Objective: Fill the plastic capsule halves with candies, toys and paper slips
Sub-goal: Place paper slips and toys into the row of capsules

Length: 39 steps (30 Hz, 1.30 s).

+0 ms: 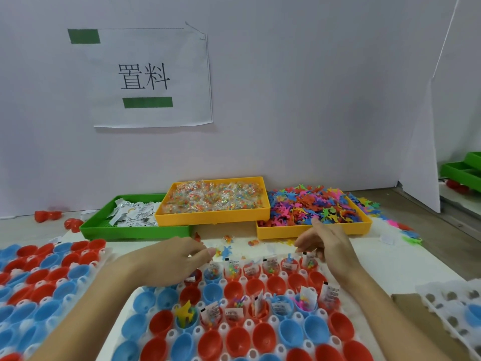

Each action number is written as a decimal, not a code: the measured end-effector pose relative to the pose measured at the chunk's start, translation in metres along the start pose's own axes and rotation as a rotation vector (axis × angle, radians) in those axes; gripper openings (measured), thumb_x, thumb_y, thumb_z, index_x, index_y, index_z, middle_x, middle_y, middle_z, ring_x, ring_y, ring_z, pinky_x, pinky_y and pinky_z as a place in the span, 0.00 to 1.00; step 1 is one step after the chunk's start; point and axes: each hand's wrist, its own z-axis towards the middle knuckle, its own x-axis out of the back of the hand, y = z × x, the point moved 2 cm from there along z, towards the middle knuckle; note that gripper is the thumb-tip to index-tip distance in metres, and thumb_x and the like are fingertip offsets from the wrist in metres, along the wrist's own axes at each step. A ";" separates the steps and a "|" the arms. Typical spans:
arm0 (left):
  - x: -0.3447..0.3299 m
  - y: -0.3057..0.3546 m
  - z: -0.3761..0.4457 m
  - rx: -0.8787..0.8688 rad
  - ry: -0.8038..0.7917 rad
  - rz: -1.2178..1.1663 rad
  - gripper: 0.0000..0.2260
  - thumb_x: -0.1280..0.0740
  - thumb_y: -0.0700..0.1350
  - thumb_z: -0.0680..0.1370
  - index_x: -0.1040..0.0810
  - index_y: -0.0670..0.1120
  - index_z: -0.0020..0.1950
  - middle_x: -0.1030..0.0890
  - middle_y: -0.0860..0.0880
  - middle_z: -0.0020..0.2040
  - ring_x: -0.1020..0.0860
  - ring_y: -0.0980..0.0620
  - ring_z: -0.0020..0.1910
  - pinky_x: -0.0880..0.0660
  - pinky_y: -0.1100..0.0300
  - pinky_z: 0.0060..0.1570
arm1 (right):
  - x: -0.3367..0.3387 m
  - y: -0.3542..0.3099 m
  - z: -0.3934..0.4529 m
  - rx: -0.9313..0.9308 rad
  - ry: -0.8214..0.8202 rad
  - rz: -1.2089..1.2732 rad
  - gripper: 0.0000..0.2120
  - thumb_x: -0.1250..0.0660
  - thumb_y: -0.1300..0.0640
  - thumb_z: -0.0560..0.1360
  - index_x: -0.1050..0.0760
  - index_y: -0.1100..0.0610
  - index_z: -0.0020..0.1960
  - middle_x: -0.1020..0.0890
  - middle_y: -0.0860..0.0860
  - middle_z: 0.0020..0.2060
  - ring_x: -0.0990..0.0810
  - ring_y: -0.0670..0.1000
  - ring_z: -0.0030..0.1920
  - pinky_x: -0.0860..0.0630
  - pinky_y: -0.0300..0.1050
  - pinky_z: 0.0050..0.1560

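White partition wall (286, 113) closes off the back of the station, so supplies sit pushed against it within arm's reach; paper sign (153, 76) taped on it reads 置料, likely marking this as the loading spot; pale table (429, 256) under everything; white holder tray (263, 277) directly in front keeps red and blue capsule halves (260, 340) cupped upward so they can take contents; its far row and a middle row already hold slips, candy and toys, near rows bare; second holder tray (39, 282) at left, all halves unfilled; 3 supply bins behind: green bin (130, 231) of paper slips (135, 212), yellow bin (213, 217) of candy packets (213, 196), another yellow bin (312, 231) of toy figures (312, 207); left hand (177, 259) fingers curled, seems to pinch something small at the tips over the far row, item unclear; right hand (322, 246) loosely curled above the far row's right end, cannot tell if it holds anything.
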 end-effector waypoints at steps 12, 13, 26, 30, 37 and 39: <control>0.005 -0.003 -0.003 -0.022 0.024 0.005 0.23 0.48 0.63 0.80 0.20 0.51 0.57 0.18 0.56 0.51 0.21 0.62 0.48 0.24 0.58 0.54 | -0.003 -0.010 0.001 -0.033 -0.097 -0.042 0.27 0.46 0.53 0.85 0.15 0.61 0.38 0.16 0.56 0.33 0.21 0.46 0.31 0.31 0.31 0.28; 0.007 -0.004 -0.004 -0.025 0.036 -0.007 0.22 0.47 0.63 0.80 0.20 0.52 0.57 0.18 0.58 0.50 0.21 0.62 0.48 0.24 0.58 0.54 | -0.003 -0.013 0.003 -0.047 -0.128 -0.092 0.25 0.44 0.53 0.85 0.15 0.60 0.39 0.15 0.55 0.34 0.21 0.47 0.32 0.30 0.31 0.29; 0.035 -0.014 -0.018 -0.041 0.145 -0.077 0.16 0.45 0.60 0.82 0.20 0.56 0.56 0.20 0.61 0.50 0.23 0.61 0.50 0.25 0.59 0.55 | -0.050 -0.078 0.043 -0.023 -0.616 -1.186 0.09 0.23 0.51 0.72 0.13 0.55 0.49 0.14 0.48 0.46 0.17 0.47 0.47 0.18 0.48 0.53; 0.041 -0.017 -0.021 -0.068 0.178 -0.084 0.16 0.45 0.59 0.82 0.20 0.57 0.55 0.21 0.62 0.49 0.23 0.63 0.50 0.26 0.62 0.53 | -0.061 -0.074 0.040 0.023 -0.692 -1.297 0.11 0.23 0.52 0.72 0.14 0.55 0.51 0.13 0.48 0.47 0.16 0.48 0.47 0.18 0.47 0.51; 0.046 -0.021 -0.023 -0.085 0.206 -0.089 0.15 0.44 0.59 0.82 0.19 0.57 0.55 0.20 0.63 0.51 0.24 0.66 0.50 0.26 0.63 0.53 | -0.068 -0.073 0.040 0.097 -0.734 -1.341 0.09 0.23 0.53 0.72 0.14 0.53 0.52 0.13 0.46 0.44 0.16 0.43 0.42 0.17 0.45 0.50; 0.046 -0.021 -0.023 -0.086 0.207 -0.081 0.15 0.44 0.59 0.82 0.19 0.57 0.56 0.20 0.62 0.52 0.24 0.67 0.51 0.26 0.61 0.55 | -0.069 -0.072 0.041 0.135 -0.738 -1.354 0.08 0.23 0.53 0.73 0.13 0.53 0.51 0.13 0.45 0.44 0.16 0.45 0.43 0.17 0.47 0.50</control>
